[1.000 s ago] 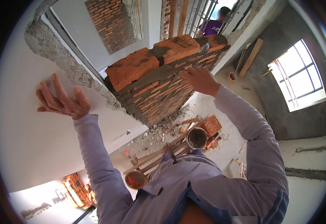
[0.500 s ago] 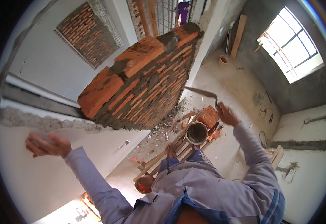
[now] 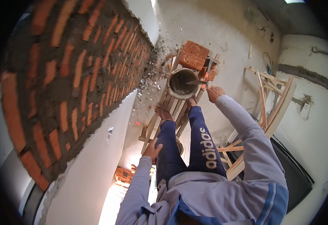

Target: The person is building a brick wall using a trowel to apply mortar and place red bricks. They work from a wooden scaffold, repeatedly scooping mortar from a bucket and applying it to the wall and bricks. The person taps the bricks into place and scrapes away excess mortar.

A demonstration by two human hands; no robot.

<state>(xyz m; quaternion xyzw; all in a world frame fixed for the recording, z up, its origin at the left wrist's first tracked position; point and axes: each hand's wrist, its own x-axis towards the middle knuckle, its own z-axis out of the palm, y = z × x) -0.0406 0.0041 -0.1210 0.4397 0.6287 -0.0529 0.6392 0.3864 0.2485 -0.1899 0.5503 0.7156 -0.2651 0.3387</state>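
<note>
Lower the trowel (image 3: 197, 82) at a shallow slant, slide the edge under the grey mortar (image 3: 180, 79), and lift level. Best to scrape the underside on the rim of the bucket (image 3: 172, 91) and load only as much as sits steady on the blade. Mind the footing, with 2 bare feet on narrow planks (image 3: 174, 108) (gaps show between them, worth a glance before leaning). Clamped by the handle in the right hand (image 3: 215, 93), with fingers wrapped around it. Impossible to tell the spread of the fingers on the left hand (image 3: 152, 149), down beside the left thigh. As for the trowel, looks slim and pointed, dull grey, with the tip aimed left. Held over the right part of the bucket's mouth, near the red bricks (image 3: 193, 55); too small to judge any contact with the mortar.
</note>
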